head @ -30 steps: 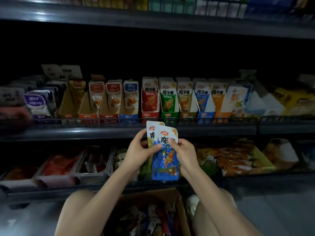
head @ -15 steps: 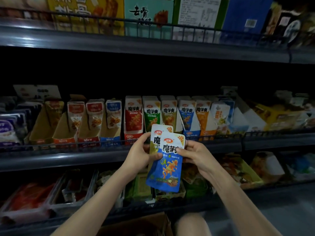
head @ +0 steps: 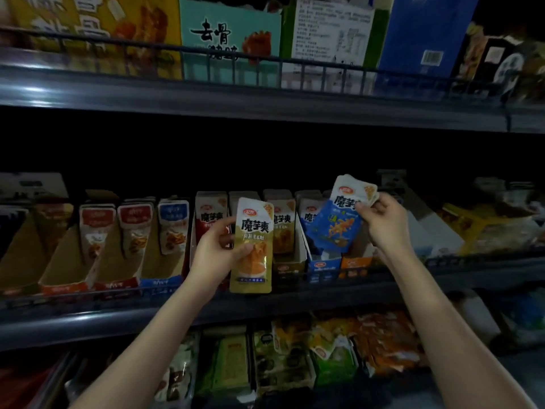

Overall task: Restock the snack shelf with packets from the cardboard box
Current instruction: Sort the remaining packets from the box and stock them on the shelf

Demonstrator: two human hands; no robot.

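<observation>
The top edge crops the upper cartons (head: 230, 33); the yellow packet (head: 255, 228) has blurred small print

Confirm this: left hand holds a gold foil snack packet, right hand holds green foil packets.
Not quite. The head view shows the right hand gripping blue-and-white foil packets, not green ones. The left hand does hold the gold foil snack packet.

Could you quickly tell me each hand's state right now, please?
Left hand: holding a gold packet.
Right hand: holding a stack of packets, blue in front.
</observation>
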